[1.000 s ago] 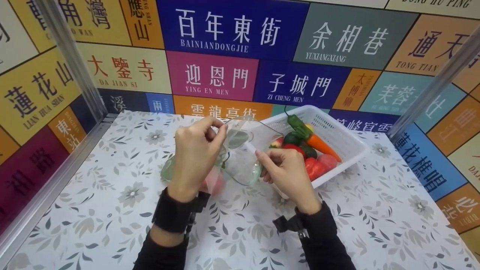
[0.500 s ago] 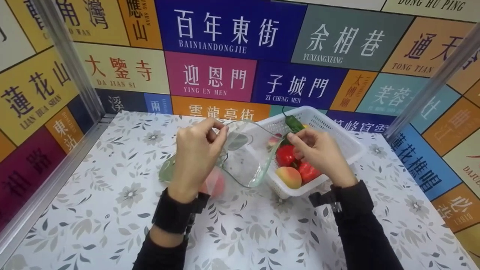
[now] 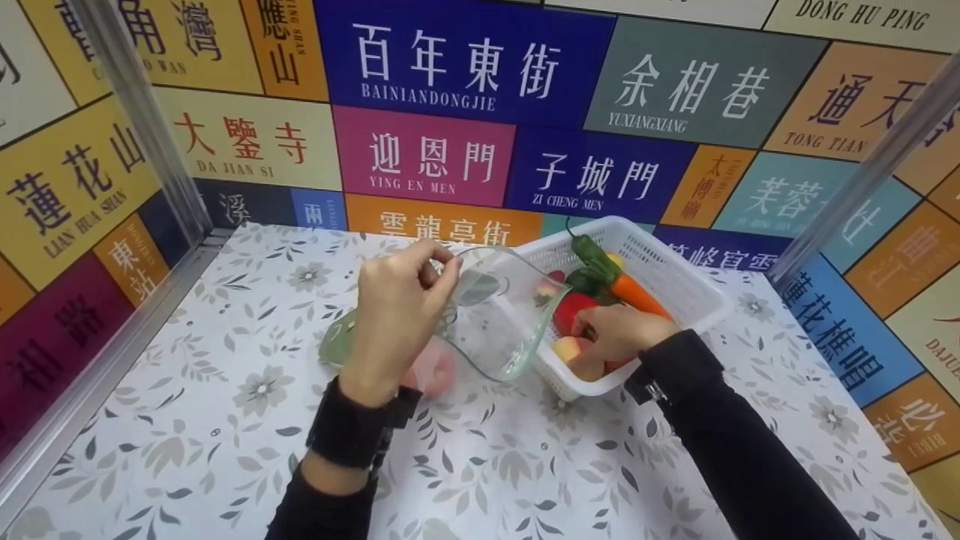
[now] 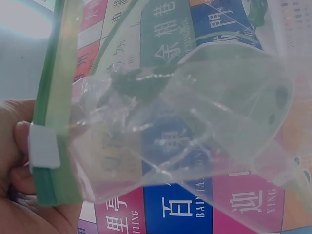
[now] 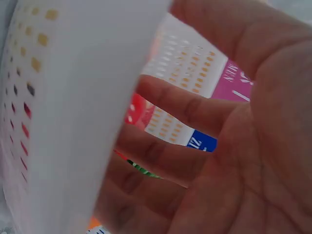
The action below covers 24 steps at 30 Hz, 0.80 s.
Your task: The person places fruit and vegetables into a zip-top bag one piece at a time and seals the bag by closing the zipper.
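Observation:
A clear zip bag (image 3: 506,330) with a green zip edge hangs from my left hand (image 3: 397,315), which pinches it near the top. The left wrist view shows the white slider (image 4: 44,147) at the fingers. Seen through the bag are a green thing (image 3: 337,341) and a pinkish-red round thing (image 3: 433,367); their kinds are unclear. My right hand (image 3: 626,330) reaches into the white basket (image 3: 705,304), its fingers over a yellow-and-red peach (image 3: 571,350). In the right wrist view the fingers are spread behind the basket rim, which hides their tips.
Beside the right hand, the basket holds a red pepper (image 3: 574,311), a carrot (image 3: 641,295), a long green pepper (image 3: 592,251) and other produce. A flowered cloth (image 3: 487,480) covers the table. Sign-printed panels (image 3: 450,67) and metal posts (image 3: 142,120) enclose it.
My right hand has let go of the bag's edge, moved right and come down into the basket at the peach. The left hand keeps its hold on the bag, almost unmoved.

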Tool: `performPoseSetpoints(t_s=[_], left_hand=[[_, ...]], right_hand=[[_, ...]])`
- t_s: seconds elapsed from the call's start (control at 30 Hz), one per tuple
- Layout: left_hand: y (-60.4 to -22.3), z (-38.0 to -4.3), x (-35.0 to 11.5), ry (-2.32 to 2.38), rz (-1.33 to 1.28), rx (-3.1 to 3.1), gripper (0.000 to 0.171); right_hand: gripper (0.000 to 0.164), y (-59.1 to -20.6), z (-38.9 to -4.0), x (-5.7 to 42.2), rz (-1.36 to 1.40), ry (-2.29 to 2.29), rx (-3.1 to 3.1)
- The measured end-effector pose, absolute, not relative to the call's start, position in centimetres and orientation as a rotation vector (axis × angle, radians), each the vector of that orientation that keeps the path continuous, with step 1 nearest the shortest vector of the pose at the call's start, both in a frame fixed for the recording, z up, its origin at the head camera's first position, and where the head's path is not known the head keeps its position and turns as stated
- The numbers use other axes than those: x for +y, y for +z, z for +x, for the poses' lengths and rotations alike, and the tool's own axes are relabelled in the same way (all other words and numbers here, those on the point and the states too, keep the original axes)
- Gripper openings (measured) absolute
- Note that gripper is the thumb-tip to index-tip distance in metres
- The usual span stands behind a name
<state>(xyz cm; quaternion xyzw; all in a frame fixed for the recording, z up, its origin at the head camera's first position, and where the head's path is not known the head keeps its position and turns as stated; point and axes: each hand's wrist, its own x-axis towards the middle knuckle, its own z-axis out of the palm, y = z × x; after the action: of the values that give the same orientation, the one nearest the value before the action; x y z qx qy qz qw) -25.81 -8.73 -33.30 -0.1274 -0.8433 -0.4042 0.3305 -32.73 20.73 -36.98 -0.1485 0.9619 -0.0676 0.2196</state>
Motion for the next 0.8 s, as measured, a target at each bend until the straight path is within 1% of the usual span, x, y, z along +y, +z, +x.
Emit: performPoseSetpoints(t_s=[0.1,0.13,0.23,0.3,0.5,0.57,0.7,0.8], left_hand=[[-33.4,-25.8,-8.7,-1.061,-0.346,-2.206,0.009],[-33.4,-25.9,-8.6,-1.058,-0.351,-2.204,0.009],[-33.5,-25.9,-8.6,-1.05,-0.36,-2.199,0.009],[-33.5,-25.9,-8.6,-1.036,-0.36,-2.199,0.01],[-33.5,-26.0,-8.7,-1.048,-0.353,-2.214,0.01],[-33.5,-26.0,-8.7,-1.057,-0.352,-2.213,0.009],[-33.4,-26.0,-8.7,-1.057,-0.353,-2.218,0.009],[-33.3,-26.0,-8.7,-1.051,-0.352,-2.224,0.009]], right_hand=[[0.033,-37.2,-32.7,20.1,-0.332,-0.169,2.613],[0.032,-37.2,-32.7,19.9,-0.306,-0.172,2.603],[0.034,-37.4,-32.7,19.3,-0.275,-0.163,2.586],[0.039,-37.5,-32.8,19.1,-0.272,-0.165,2.582],[0.036,-38.0,-33.3,19.6,-0.354,-0.172,2.613],[0.039,-38.0,-33.4,20.1,-0.396,-0.192,2.645],[0.054,-37.5,-33.4,21.1,-0.455,-0.264,2.723],[0.058,-36.8,-33.2,22.0,-0.492,-0.36,2.766]])
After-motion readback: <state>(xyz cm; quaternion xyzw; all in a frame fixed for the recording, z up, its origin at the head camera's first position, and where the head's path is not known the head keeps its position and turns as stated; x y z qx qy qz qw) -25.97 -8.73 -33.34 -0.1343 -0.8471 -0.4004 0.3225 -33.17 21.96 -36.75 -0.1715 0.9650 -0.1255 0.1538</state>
